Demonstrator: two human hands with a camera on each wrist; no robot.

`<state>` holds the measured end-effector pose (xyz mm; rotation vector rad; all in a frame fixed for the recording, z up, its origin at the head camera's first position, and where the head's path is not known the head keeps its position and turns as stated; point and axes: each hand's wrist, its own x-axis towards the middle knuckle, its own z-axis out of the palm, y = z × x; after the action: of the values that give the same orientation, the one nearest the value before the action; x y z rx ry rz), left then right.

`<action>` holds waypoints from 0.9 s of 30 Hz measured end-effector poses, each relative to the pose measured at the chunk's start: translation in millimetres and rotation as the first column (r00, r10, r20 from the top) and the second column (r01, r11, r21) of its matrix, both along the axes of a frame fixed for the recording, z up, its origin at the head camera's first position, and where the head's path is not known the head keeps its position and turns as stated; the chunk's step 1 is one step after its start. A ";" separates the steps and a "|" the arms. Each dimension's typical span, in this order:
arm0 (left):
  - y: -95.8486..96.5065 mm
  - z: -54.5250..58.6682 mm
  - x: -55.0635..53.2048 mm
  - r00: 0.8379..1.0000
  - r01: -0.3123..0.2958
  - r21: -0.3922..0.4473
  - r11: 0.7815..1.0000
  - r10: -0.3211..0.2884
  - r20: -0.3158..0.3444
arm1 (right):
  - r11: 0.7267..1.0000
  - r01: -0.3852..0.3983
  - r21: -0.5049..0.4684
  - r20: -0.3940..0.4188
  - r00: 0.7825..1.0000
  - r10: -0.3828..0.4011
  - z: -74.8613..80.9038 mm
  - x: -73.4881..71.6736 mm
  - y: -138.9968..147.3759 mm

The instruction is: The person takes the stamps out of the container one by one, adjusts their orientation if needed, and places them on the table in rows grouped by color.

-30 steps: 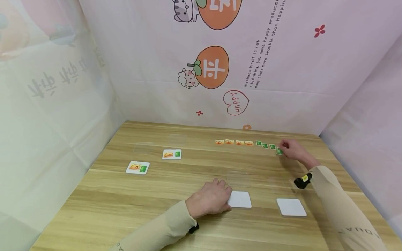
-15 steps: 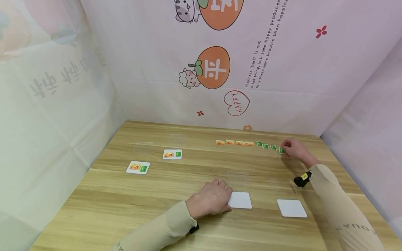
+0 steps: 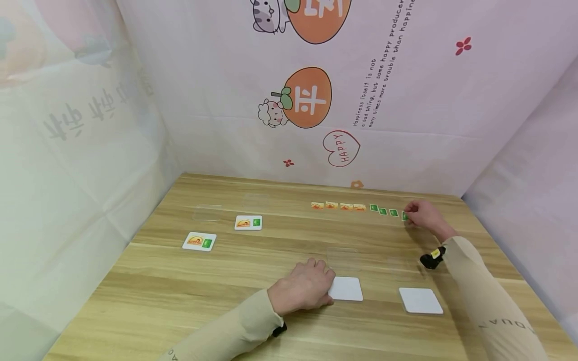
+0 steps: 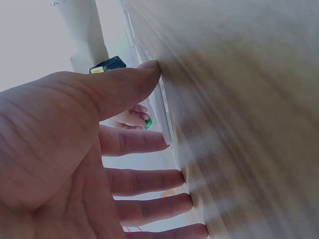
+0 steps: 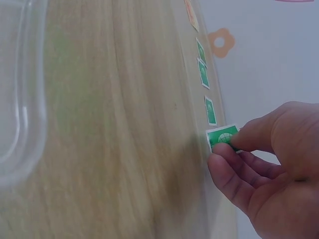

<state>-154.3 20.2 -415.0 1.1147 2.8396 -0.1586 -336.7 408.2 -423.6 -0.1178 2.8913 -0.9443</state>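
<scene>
My right hand (image 3: 425, 214) is at the far right of the table, pinching a small green picture card (image 5: 222, 135) with a white border between thumb and fingers. Several like it, such as this green card (image 5: 210, 110), lie in a line just left of it. My left hand (image 3: 303, 287) rests at the left side of a white card (image 3: 346, 289) in the head view. In the left wrist view its fingers are straight, with thumb tip and index tip right at the edge of the white card's clear-sided holder (image 4: 164, 117).
Small orange picture cards (image 3: 331, 205) continue the back row leftward. Two white cards with orange and green pictures (image 3: 199, 241) lie at left. Another white card (image 3: 421, 301) lies front right. Clear plastic covers (image 3: 343, 257) sit behind the larger cards. A printed curtain (image 3: 226, 125) borders the table.
My right hand has shifted slightly right with the pinched green card, widening the gap to its neighbours. The left hand has stayed at the white card.
</scene>
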 end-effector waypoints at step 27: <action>-0.5 0.3 0.3 1.000 0.004 -0.001 1.000 -0.004 -0.012 | 0.992 0.072 0.099 0.002 0.997 -0.073 -12.8 -21.1 5.1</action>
<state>-154.0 19.7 -414.8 1.1229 2.8482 -0.1675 -357.8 413.4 -436.3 -0.0019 2.9484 -0.8078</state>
